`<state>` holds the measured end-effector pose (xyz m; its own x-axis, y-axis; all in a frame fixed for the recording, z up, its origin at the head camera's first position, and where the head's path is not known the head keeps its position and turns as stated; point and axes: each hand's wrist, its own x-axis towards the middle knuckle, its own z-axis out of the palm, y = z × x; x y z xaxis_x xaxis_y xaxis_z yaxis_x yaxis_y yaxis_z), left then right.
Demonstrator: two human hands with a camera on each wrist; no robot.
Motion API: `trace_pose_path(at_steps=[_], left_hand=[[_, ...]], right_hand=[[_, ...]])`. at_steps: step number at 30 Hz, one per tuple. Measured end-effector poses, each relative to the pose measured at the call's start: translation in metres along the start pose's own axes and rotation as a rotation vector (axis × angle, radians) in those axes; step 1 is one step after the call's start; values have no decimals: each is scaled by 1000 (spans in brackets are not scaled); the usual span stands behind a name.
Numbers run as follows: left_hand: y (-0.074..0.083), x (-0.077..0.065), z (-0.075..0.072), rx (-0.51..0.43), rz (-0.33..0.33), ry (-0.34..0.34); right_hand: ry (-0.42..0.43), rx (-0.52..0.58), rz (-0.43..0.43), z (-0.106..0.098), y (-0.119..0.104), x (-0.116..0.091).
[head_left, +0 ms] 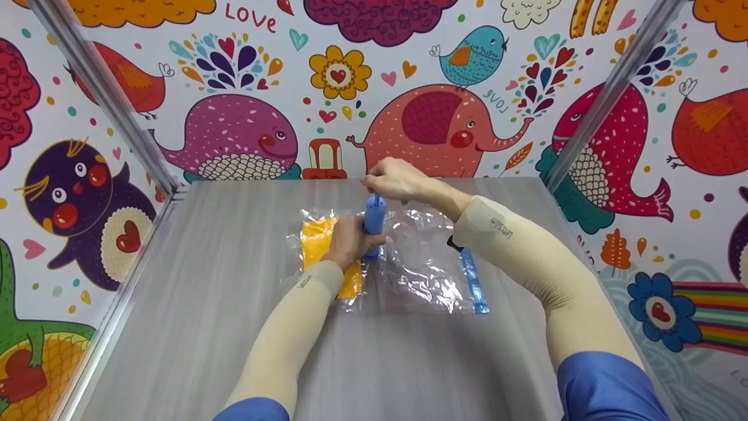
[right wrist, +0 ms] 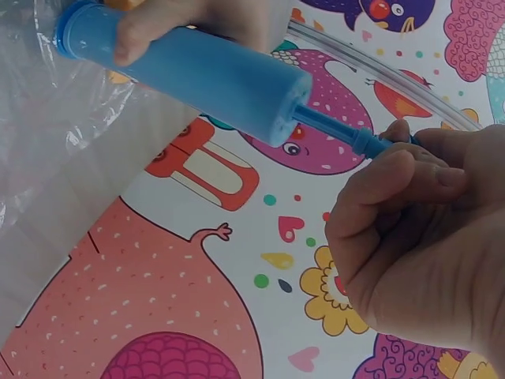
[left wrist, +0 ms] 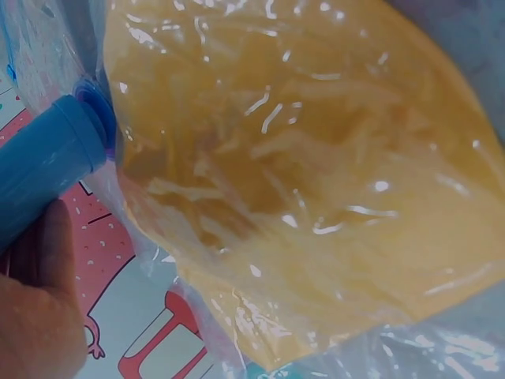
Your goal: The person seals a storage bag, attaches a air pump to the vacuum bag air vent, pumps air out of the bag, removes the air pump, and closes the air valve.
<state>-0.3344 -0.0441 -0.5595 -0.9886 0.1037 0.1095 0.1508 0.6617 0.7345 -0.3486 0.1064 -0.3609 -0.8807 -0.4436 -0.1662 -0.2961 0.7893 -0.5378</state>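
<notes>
A blue hand pump (head_left: 375, 215) stands upright over a clear plastic bag (head_left: 423, 263). My left hand (head_left: 349, 238) grips the pump's barrel, thumb across its near side. In the left wrist view, the pump's lower end meets a round blue valve (left wrist: 96, 110) on the bag. Above the barrel, my right hand (head_left: 398, 180) holds the top of the plunger with curled fingers. The right wrist view shows the plunger rod (right wrist: 331, 126) partly drawn out of the barrel. Something yellow and soft-looking (left wrist: 308, 158) lies inside the bag, toward its left side.
A blue seal strip (head_left: 474, 283) runs along the bag's right edge, with a small black piece (head_left: 454, 244) near its far end, under the right forearm. The grey table (head_left: 234, 327) ends at printed walls (head_left: 234, 140) on metal posts.
</notes>
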Motion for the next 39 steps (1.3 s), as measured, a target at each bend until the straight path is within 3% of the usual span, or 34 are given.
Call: trace_pose_path(at_steps=[15,29,35,39], left_hand=[[3,2,-1,-99,-126,-74],[1,3,-2,-72,-119,-64],[1,5,-2,-89,-158,-82],[1,6,-2,-71,-136,-84]], right_hand=[[38,41,5,-34,-12,-15],[67,-5,-65,-34,-18,-12],[56,51,-39,-29,-11,-6],[41,59,-21,-23,-5,-2]])
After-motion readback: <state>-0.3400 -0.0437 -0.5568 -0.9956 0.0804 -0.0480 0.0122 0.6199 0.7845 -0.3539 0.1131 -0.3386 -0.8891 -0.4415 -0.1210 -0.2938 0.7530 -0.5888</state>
